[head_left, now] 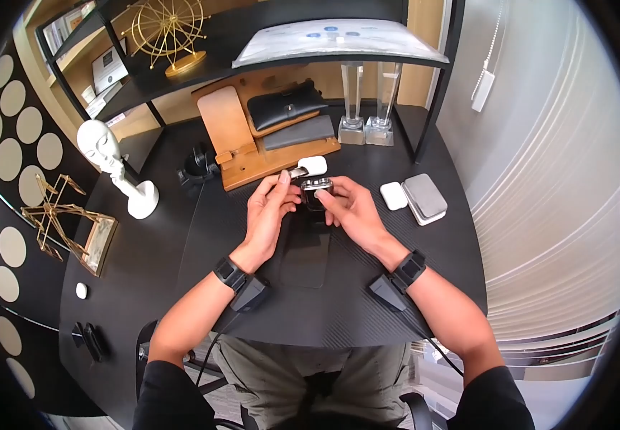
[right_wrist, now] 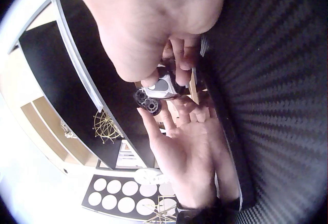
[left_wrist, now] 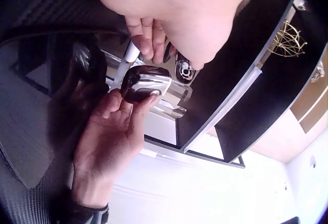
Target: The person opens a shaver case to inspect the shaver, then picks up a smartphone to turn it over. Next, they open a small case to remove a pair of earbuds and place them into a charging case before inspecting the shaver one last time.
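Observation:
In the head view my right hand (head_left: 356, 208) grips a small black electric shaver body (head_left: 316, 195) with a shiny chrome top, its thumb lying on the front. Just left of it, my left hand (head_left: 267, 211) pinches a small silver-edged piece (head_left: 297, 173) between thumb and fingers. From the right wrist view this piece shows as a black shaver head (right_wrist: 147, 102) with two round openings, apart from the body beside it. The left wrist view shows the chrome end of the shaver body (left_wrist: 148, 83) facing up between the right thumb and fingers. Both hands hang over the dark desk.
A wooden stand (head_left: 234, 143) with a black pouch (head_left: 286, 106) stands behind the hands. A white rounded case (head_left: 313, 165) lies close beyond them. Right are a small white case (head_left: 394, 196) and a grey-topped box (head_left: 424, 197). A glossy dark panel (head_left: 303, 258) lies below the hands.

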{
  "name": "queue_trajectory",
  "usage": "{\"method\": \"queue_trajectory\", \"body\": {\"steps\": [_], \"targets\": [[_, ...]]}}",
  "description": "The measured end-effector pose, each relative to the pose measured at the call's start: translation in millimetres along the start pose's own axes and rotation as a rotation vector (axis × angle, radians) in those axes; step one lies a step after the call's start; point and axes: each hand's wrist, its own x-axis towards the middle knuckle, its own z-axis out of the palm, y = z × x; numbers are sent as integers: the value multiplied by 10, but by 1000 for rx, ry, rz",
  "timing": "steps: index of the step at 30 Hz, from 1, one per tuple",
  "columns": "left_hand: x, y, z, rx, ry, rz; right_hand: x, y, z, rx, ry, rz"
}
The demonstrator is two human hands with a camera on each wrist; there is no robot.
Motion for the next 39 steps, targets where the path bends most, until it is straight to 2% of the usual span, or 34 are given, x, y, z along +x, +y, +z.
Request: {"method": "queue_trajectory", "body": {"steps": [5,16,24,27,32,36,39], "targets": [[-17,-30,8,149,-95,125,23,3,-1,-8,-21,15],[-8,-30,8,130,-62,115,26,9,10,38,-24,-11],[-34,0,29,284,-127,79,12,38,-10,18,-25,2],[-38,-12,26,243,-132,68,19,10,-8,3,-19,8],[-53,21,51,239,-166,60,34,49,-33,134,-45,6],[-54,11,52,256,-164,85,32,31,-25,128,-53,1],[-10,-46,-7,238,-163,88,26,37,-28,9,-18,-41]]}}
